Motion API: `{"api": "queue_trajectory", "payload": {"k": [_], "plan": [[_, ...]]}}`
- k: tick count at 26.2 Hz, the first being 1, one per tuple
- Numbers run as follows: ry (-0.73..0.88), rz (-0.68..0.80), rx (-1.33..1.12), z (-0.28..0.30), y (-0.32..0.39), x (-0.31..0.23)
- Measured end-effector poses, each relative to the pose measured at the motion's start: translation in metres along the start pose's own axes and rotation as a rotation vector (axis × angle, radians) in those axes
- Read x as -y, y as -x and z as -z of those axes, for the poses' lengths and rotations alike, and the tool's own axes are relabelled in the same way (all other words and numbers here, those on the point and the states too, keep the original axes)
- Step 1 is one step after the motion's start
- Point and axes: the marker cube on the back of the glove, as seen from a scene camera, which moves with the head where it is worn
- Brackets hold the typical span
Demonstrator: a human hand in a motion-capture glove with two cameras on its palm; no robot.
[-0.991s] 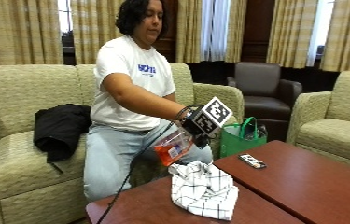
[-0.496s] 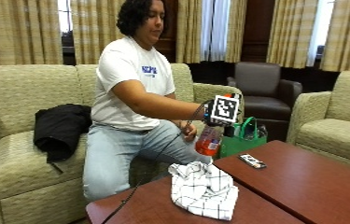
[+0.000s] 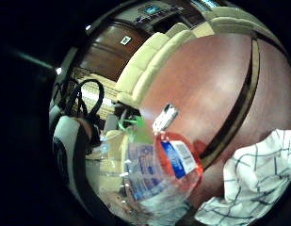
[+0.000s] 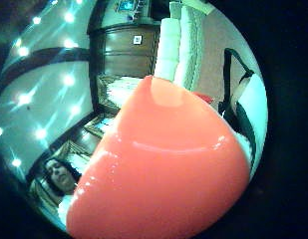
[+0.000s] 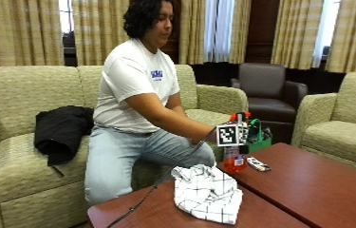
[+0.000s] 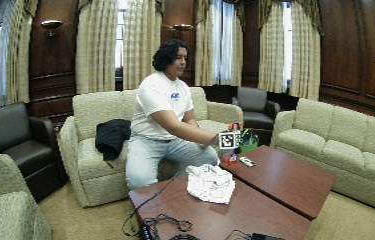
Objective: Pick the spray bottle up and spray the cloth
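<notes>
The gloved right hand (image 5: 239, 137), arm stretched forward, grips the clear plastic spray bottle with orange liquid (image 5: 234, 159) upright on the brown wooden table (image 5: 310, 190); the crumpled white checked cloth (image 5: 208, 192) lies just beside it.

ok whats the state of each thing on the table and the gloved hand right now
spray bottle: upright, base at the table, held by the hand
right hand: wrapped round the bottle
cloth: crumpled in a heap on the table, apart from the bottle
small device: lying flat beside the bottle
table: bare wood past the bottle
</notes>
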Motion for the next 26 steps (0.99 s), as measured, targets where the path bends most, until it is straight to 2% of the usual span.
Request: {"api": "queue_trajectory", "payload": {"k": [4,12,20,22,26], "plan": [[-0.089,0.001,-0.021,-0.015,-0.019,0.004],[-0.041,-0.018,-0.056,-0.037,-0.022,-0.001],[-0.088,-0.019,-0.074,-0.035,-0.023,0.003],[-0.041,-0.022,-0.068,-0.036,-0.022,-0.003],[0.162,-0.043,-0.045,-0.038,-0.02,-0.028]]}}
